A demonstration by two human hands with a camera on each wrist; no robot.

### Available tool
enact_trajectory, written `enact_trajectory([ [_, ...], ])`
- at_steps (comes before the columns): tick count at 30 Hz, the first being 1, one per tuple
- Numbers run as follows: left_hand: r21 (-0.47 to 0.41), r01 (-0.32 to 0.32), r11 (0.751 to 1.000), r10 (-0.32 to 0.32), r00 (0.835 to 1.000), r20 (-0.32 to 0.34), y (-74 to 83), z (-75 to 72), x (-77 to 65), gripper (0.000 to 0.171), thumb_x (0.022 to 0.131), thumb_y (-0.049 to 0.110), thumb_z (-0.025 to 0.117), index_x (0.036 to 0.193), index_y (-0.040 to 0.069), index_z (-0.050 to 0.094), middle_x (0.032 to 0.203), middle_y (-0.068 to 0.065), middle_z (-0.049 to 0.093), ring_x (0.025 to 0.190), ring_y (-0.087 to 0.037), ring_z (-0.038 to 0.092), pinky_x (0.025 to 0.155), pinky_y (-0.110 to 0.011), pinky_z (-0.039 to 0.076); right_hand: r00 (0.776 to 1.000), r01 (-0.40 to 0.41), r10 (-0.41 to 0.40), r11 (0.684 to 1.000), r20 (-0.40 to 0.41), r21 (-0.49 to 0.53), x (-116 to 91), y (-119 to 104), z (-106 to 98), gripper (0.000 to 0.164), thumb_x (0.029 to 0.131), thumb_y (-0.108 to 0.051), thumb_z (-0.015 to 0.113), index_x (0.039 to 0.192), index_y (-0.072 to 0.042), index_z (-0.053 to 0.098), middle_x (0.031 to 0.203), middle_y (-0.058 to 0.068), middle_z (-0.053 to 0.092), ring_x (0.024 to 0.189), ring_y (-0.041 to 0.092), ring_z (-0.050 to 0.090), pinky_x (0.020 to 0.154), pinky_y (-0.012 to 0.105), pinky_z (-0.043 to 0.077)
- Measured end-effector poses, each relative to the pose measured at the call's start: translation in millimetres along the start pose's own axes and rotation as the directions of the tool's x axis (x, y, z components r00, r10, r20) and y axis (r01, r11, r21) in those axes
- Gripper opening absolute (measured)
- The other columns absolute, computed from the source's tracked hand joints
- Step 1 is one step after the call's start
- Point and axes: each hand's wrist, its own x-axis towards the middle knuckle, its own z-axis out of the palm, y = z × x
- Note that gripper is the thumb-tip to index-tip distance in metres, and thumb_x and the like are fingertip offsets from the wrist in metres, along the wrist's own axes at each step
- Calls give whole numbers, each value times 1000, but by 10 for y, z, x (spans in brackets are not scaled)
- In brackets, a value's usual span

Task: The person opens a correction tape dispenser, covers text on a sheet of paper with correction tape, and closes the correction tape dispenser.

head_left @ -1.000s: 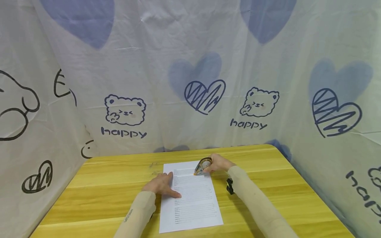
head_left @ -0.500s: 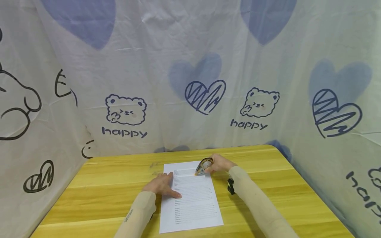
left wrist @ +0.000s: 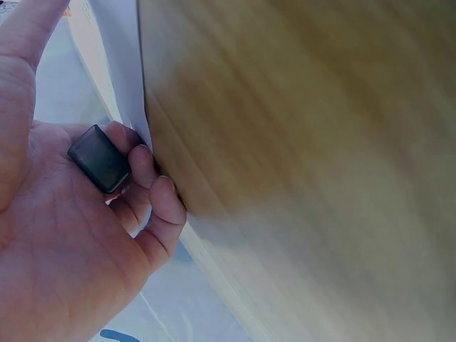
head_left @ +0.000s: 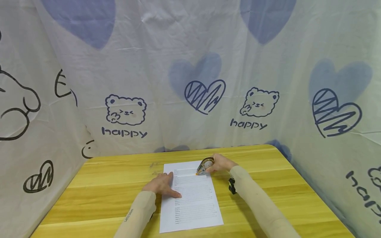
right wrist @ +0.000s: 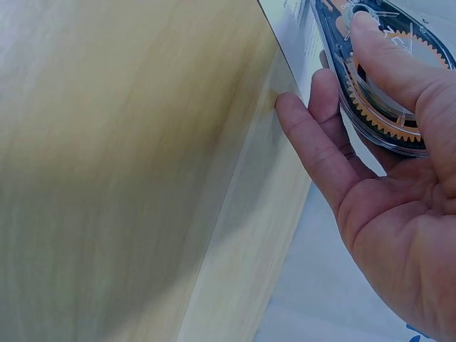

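Note:
A printed sheet of paper (head_left: 196,205) lies on the yellow wood-grain table. My left hand (head_left: 161,185) rests on its left side, thumb stretched out over the text and fingertips by the left edge. Close to those fingers, in the left wrist view, sits a small black rectangular block (left wrist: 100,159). Near the sheet's upper right, my right hand (head_left: 221,162) grips a correction tape dispenser (head_left: 206,164), its orange tip down at a printed line. In the right wrist view the thumb lies across the clear case, and an orange toothed wheel (right wrist: 367,110) shows inside.
The wooden table (head_left: 113,185) extends to both sides of the sheet. Behind it hangs a white cloth (head_left: 166,122) with blue hearts and bear drawings, also enclosing the left and right. A black object (head_left: 232,185) shows beside my right wrist.
My right hand has slid the correction tape dispenser slightly to the right along the printed line. The left hand and the sheet have stayed where they were.

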Motion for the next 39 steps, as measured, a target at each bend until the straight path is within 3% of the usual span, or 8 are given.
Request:
enact_trajectory([
  [15,0,-7,1000,7,1000,-7,-10,4,13,113,67,56,84,151,1,32,152,-26,38,142,-44,33,117,-57,28,999,22,-23,999,28,33,-25,10,-24,14,84,-11,78,93,-3,70,80,4,72,70,16,62,69,32,58],
  [24,1,-10,1000,10,1000,-5,-19,5,22,113,67,56,84,151,1,33,151,-26,38,142,-44,34,117,-57,29,1000,14,-14,1000,22,17,-33,13,-31,16,84,-15,79,91,-5,69,78,4,69,66,14,54,65,31,54],
  [32,5,-11,1000,11,1000,-4,-19,11,22,113,67,56,84,151,0,33,151,-27,39,141,-44,35,116,-57,30,999,15,-16,999,33,31,-43,21,-32,17,84,-13,78,94,-4,68,80,5,70,71,19,63,70,35,59],
  [39,4,-6,1000,6,1000,-8,-12,13,20,113,67,56,84,151,0,33,151,-26,39,141,-44,34,117,-57,29,1000,11,-11,999,21,31,-40,47,-53,18,83,-15,80,92,-4,69,79,4,70,68,16,59,67,32,57],
])
